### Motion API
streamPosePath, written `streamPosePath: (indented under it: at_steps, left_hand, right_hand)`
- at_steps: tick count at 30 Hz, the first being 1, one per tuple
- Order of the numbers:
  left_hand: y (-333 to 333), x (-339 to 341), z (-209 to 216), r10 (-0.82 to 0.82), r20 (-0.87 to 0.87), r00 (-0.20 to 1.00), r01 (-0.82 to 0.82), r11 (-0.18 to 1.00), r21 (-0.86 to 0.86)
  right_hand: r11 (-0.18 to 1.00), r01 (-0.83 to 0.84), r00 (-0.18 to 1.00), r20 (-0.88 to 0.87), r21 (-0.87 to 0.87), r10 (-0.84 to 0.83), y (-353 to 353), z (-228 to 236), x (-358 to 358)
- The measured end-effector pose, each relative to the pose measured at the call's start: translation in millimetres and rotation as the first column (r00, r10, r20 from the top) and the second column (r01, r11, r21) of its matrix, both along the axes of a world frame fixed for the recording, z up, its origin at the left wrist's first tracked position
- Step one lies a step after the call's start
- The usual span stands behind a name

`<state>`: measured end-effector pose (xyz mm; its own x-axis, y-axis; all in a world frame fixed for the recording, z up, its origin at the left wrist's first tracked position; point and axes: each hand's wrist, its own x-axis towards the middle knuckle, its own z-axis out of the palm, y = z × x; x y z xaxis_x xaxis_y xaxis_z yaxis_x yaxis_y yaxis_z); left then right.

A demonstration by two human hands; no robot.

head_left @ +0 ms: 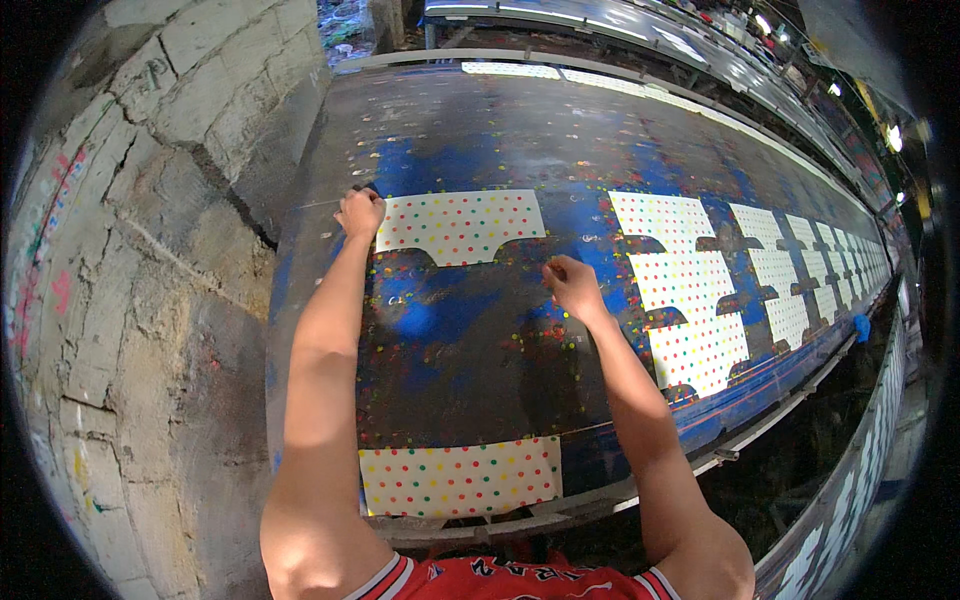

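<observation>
A cut fabric piece (460, 222), white with red, green and yellow dots, lies flat on the long dark printing table (450, 385). My left hand (361, 213) is closed at its left edge, near the upper left corner. A small dark thing shows by those fingertips, too small to name. Below and right of the piece, over bare table, is my right hand (574, 287), its fingers curled together; whatever they hold, if anything, is hidden. A dotted rectangular piece (460, 478) lies at the table's near edge, between my forearms.
More dotted pieces (690, 300) lie in rows along the table to the right. A cracked block wall (150, 260) stands close on the left. White strips (650, 88) line the far edge, with another long table (600, 15) beyond. Along the near side runs a rail (770, 425).
</observation>
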<state>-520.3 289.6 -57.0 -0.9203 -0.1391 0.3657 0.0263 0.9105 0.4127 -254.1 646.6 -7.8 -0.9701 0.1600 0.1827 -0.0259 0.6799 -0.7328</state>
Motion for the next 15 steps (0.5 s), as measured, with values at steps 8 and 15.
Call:
streamPosePath:
  at_steps: [8,15]
  left_hand:
    - [19,36,53,-0.348,0.117,0.93,0.309,0.915,0.26]
    - [23,195,122,-0.605,0.046,0.795,0.499,0.695,0.518]
  right_hand:
    - [0.979,0.033,0.985,-0.172,0.2,0.001,42,-22,-124]
    - [0.923,0.027,0.98,-0.191,0.385,0.05,48,-26,-182]
